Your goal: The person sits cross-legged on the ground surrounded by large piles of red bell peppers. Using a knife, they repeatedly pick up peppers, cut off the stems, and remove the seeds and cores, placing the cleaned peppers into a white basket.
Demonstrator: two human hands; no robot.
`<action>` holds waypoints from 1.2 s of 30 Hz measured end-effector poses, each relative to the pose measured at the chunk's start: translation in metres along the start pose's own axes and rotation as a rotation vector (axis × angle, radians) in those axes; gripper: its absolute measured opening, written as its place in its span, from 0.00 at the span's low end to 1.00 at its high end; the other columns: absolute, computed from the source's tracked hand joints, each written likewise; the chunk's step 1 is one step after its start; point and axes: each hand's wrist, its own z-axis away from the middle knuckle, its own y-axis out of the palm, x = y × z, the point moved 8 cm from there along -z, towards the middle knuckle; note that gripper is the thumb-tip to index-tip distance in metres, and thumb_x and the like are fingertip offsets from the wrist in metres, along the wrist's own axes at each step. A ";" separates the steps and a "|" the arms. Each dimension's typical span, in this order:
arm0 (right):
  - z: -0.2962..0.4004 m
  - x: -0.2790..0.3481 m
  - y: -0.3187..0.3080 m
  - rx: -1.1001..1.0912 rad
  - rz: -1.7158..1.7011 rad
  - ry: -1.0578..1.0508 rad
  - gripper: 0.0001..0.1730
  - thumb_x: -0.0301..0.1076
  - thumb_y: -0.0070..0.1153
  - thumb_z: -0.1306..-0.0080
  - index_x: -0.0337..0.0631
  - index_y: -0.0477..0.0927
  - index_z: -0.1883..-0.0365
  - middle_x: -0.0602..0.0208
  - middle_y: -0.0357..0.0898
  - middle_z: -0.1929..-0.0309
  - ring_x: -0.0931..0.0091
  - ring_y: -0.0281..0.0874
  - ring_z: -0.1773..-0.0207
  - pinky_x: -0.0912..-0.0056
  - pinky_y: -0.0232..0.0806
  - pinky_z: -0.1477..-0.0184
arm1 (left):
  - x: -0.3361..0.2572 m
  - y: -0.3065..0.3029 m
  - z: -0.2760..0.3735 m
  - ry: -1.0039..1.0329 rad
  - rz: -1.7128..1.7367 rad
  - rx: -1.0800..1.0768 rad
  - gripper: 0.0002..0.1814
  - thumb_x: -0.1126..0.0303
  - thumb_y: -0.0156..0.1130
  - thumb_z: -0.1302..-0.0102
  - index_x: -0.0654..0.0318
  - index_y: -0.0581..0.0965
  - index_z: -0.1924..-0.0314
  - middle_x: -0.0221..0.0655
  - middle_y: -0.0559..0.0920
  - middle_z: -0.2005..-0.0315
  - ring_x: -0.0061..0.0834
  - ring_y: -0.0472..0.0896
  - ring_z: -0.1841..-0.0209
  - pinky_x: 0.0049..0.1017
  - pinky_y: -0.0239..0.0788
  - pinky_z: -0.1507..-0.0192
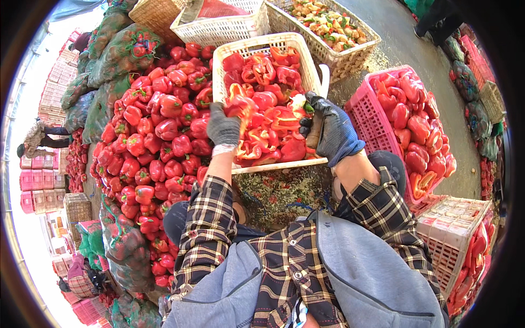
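Observation:
My left hand [223, 127], in a grey knit glove, holds a motion-blurred piece of red bell pepper [242, 110] over the white plastic crate [280, 165]. Cut red pepper pieces [266, 133] fill this crate before me. At its right side my right hand [338, 129], in a blue and dark coated glove, grips a short wooden handle [315, 130]; any blade on it is hidden. By the fingertips of that hand is a pale pepper core [298, 102] with seeds and a green stem.
Whole red peppers [164, 123] are heaped at left, beside filled mesh sacks [123, 55]. A crate of cores [332, 26] stands beyond. At right are a pink crate [365, 115] of pepper pieces and a white crate [447, 229]. Other people are farther off.

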 end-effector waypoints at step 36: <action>-0.113 0.098 -0.038 0.149 0.310 0.007 0.13 0.33 0.52 0.29 0.33 0.76 0.53 0.59 0.81 0.66 0.71 0.79 0.70 0.74 0.77 0.67 | 0.289 -0.070 0.076 -0.088 0.119 -0.061 0.23 0.56 0.69 0.41 0.63 0.78 0.51 0.45 0.83 0.56 0.43 0.81 0.53 0.38 0.72 0.50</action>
